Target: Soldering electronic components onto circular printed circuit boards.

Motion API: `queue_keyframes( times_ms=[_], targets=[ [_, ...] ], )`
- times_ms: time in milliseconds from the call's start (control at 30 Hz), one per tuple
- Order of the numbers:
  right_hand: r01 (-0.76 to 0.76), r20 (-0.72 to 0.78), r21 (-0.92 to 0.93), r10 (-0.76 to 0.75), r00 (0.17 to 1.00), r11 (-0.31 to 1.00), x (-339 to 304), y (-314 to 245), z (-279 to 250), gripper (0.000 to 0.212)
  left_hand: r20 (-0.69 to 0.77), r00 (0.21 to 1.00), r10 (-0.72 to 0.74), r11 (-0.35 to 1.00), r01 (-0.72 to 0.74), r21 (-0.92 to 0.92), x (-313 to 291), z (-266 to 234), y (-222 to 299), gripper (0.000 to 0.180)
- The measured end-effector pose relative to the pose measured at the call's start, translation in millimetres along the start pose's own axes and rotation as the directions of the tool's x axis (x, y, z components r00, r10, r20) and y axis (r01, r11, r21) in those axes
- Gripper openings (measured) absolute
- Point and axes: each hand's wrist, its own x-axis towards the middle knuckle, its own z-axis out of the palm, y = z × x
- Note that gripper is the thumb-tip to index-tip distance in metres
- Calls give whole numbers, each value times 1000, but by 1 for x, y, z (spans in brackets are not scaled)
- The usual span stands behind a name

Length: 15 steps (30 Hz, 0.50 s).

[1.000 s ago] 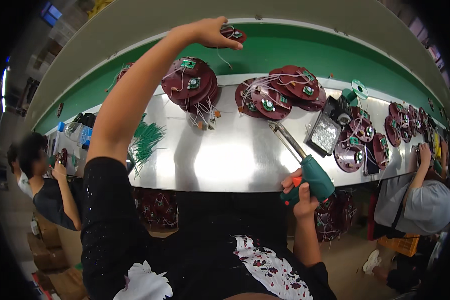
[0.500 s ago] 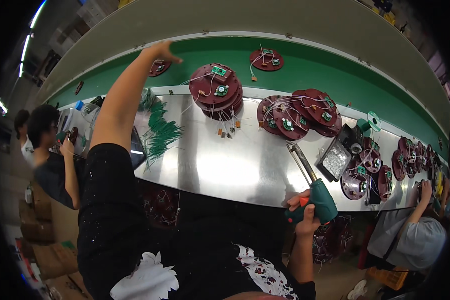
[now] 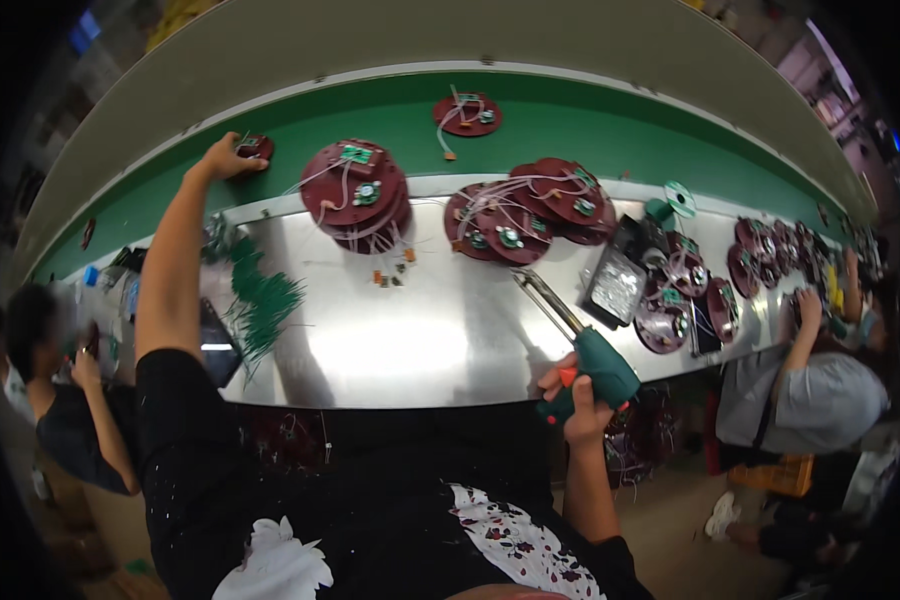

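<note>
Far out to the left, my left hand [image 3: 227,159] grips a maroon disc [image 3: 257,149] on the green belt, thumb along its near edge. My right hand [image 3: 584,405] is closed around the green handle of a soldering gun [image 3: 608,368], its metal tip pointing up and away over the bench. Beyond that tip lies an overlapping pile of maroon discs [image 3: 490,222] carrying small circuit boards and white wires. A taller stack of similar discs [image 3: 345,205] stands left of them, with orange connectors hanging down its near side.
Another disc [image 3: 467,117] sits on the green belt [image 3: 370,105]. Green wires [image 3: 260,300] are heaped on the metal bench [image 3: 360,370]. Right of the soldering gun stand a tray [image 3: 615,290], a solder spool [image 3: 678,200] and more discs. Co-workers sit on both sides.
My left hand has come down onto the disc on the belt and closed on it. The view has turned, shifting the bench things leftward. The soldering gun stays in my right hand.
</note>
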Motion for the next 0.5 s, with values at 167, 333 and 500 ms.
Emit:
queue_keyframes(
  times_ms=[167, 333, 500],
  targets=[
    [17, 36, -9, -17, 999, 1000, 7, -1, 1, 54, -402, 877, 262, 960, -279, 17, -36, -68, 47, 103],
    [23, 51, -11, -23, 998, 1000, 3, -4, -1, 54, -538, 753, 379, 837, -527, -148, -189, -139, 152, 92],
    [48, 17, -8, -47, 999, 999, 2, 6, -7, 54, -200, 747, 634, 742, -660, -115, -341, -93, 210, 96]
  ],
)
